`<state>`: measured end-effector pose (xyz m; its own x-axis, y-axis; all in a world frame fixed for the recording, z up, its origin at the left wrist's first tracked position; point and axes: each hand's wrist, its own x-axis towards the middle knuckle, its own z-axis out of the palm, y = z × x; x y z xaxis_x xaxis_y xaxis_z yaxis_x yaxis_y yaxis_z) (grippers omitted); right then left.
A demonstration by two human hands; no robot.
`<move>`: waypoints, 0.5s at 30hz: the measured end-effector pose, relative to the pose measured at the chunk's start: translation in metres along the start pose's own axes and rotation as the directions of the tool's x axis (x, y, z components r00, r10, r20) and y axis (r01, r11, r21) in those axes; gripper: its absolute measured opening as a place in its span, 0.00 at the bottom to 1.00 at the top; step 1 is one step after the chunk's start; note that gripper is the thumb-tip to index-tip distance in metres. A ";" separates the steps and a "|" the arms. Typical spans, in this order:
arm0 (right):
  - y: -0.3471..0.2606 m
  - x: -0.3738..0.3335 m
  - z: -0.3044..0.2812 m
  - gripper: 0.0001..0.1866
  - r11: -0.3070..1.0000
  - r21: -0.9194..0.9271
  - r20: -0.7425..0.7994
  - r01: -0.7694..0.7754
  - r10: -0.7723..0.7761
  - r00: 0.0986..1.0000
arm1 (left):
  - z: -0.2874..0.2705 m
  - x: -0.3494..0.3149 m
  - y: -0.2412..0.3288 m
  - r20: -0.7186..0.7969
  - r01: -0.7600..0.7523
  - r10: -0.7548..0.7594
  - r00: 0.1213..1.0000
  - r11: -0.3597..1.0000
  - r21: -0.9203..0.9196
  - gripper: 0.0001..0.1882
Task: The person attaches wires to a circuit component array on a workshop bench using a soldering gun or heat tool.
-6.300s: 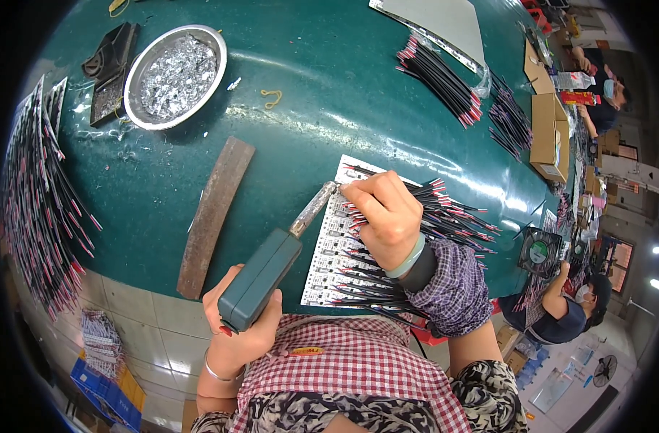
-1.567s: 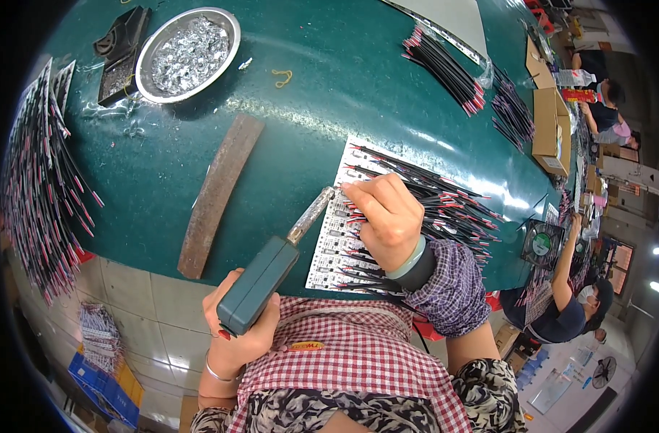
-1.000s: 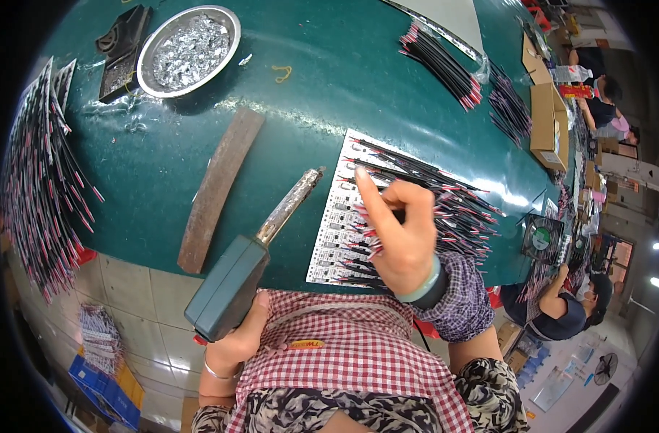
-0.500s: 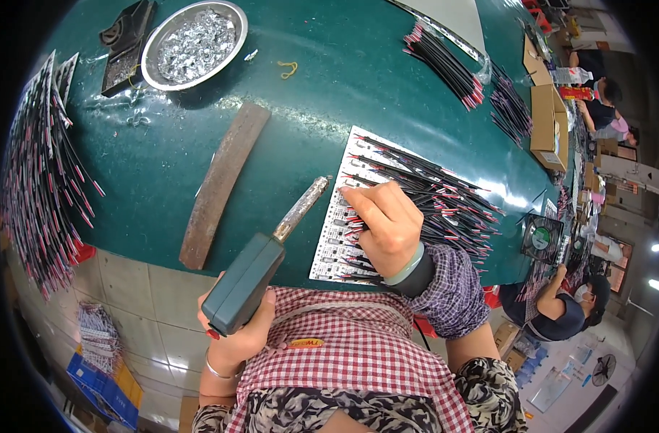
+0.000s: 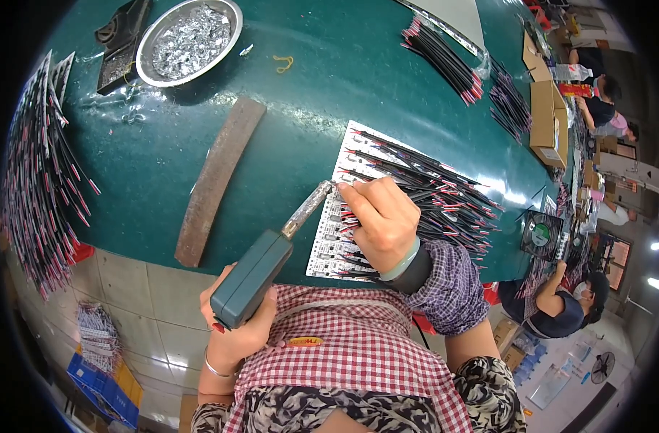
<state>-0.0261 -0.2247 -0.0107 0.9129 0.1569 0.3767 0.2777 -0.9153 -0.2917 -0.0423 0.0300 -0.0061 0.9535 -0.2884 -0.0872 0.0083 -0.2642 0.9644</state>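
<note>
My left hand [image 5: 251, 335] grips a boxy green soldering gun [image 5: 250, 283], its crusted metal barrel [image 5: 306, 211] ending by my right hand [image 5: 382, 220], which pinches something too small to make out over a white circuit-board panel [image 5: 323, 252] strewn with black wires [image 5: 454, 209] on the glossy surface [image 5: 300, 86], a rough brown bar [image 5: 220, 182] and round metal bowl [image 5: 172, 83] beyond.

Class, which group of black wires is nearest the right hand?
The black wires on the white circuit board, partly beneath the right hand; other groups lie farther off.

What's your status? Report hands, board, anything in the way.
Left hand gripping green soldering iron. Right hand over white circuit board, beside iron's tip, any hold hidden. Black wires crowd board's right side.
</note>
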 end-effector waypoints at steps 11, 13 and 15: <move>-0.001 0.000 -0.001 0.28 0.999 0.031 0.025 -0.016 0.015 1.000 | -0.001 -0.006 -0.004 -0.025 -0.006 0.007 1.000 1.000 0.018 0.10; 0.000 -0.001 0.001 0.28 0.999 0.028 0.020 -0.015 0.015 1.000 | -0.003 -0.009 -0.005 -0.056 0.000 0.003 0.998 0.999 0.044 0.11; -0.001 -0.001 -0.001 0.28 0.999 0.046 0.012 -0.027 0.027 1.000 | -0.003 -0.008 -0.003 -0.054 -0.018 0.020 0.998 0.999 0.045 0.11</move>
<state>-0.0273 -0.2239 -0.0098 0.9235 0.1367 0.3585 0.2662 -0.9011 -0.3423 -0.0489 0.0354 -0.0080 0.9684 -0.2436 -0.0539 -0.0224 -0.2997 0.9538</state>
